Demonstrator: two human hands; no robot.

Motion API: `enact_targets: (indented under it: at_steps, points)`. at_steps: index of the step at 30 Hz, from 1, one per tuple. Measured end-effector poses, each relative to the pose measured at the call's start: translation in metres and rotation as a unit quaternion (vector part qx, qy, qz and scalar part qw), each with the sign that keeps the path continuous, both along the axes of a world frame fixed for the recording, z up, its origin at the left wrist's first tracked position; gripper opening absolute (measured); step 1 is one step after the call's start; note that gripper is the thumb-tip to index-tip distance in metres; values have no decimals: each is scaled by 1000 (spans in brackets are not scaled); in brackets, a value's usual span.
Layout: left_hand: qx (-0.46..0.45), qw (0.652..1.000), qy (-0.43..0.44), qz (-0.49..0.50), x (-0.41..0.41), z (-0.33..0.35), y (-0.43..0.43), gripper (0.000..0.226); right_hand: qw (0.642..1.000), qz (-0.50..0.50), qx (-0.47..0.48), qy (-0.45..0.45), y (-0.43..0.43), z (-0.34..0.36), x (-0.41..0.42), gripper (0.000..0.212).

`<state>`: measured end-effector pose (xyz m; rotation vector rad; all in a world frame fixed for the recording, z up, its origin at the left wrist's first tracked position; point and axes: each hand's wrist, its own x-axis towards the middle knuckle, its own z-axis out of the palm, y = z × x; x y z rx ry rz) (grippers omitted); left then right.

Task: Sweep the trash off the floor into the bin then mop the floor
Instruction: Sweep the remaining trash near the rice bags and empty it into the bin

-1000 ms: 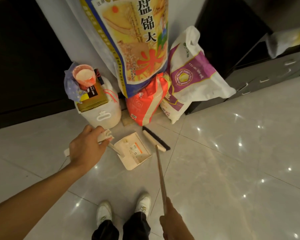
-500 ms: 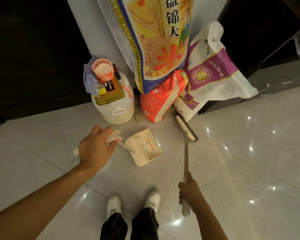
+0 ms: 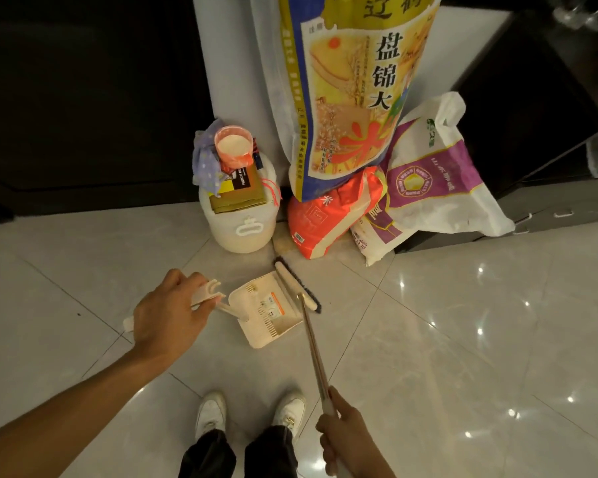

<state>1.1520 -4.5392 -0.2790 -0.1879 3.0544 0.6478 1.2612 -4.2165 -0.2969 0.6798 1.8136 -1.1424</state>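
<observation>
on the glossy pale tiled floor (image 3: 446, 339), just in front of the person's white shoes (image 3: 210, 414), lies a cream plastic dustpan (image 3: 268, 317) with its pan flat on the tiles and its open mouth facing right. the left hand (image 3: 168, 313) is curled shut around the cream handle of the dustpan, with the handle's clip end poking out past the fingers on the far side. the right hand (image 3: 347, 439), near the bottom edge, is closed around the long thin wooden-coloured handle of the broom (image 3: 313, 346), which slopes away from the person toward the far left. the broom's cream head with dark bristles (image 3: 297, 284) rests on the floor touching the far right edge of the dustpan, laid along it. no trash is clear to see in the pan or near the bristles; one small dark speck (image 3: 79, 314) sits on the tiles well to the left of the left hand. farther off, against a white pillar, stands a round white plastic bucket (image 3: 240, 222) with a pink cup (image 3: 233, 148), a gold-coloured box and a lilac cloth on its lid. right of it a tall printed rice sack (image 3: 353, 98) leans on the pillar, with a red bag (image 3: 325, 215) and a white-and-purple bag (image 3: 435, 188) at its foot.
</observation>
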Motion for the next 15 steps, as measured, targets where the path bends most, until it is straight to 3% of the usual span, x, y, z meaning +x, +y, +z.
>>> enact_targets:
  at_steps: [6,11,15]
  points:
    - [-13,1000,1,6,16,7,-47,29,996,-84,10,31,-40,-1,-18,60]
    - [-23,1000,-9,16,42,13,-86,29,998,49,37,6,-84,-40,-56,76]
    - [-17,1000,-13,22,59,17,-112,32,990,125,43,-41,-119,-40,-36,82]
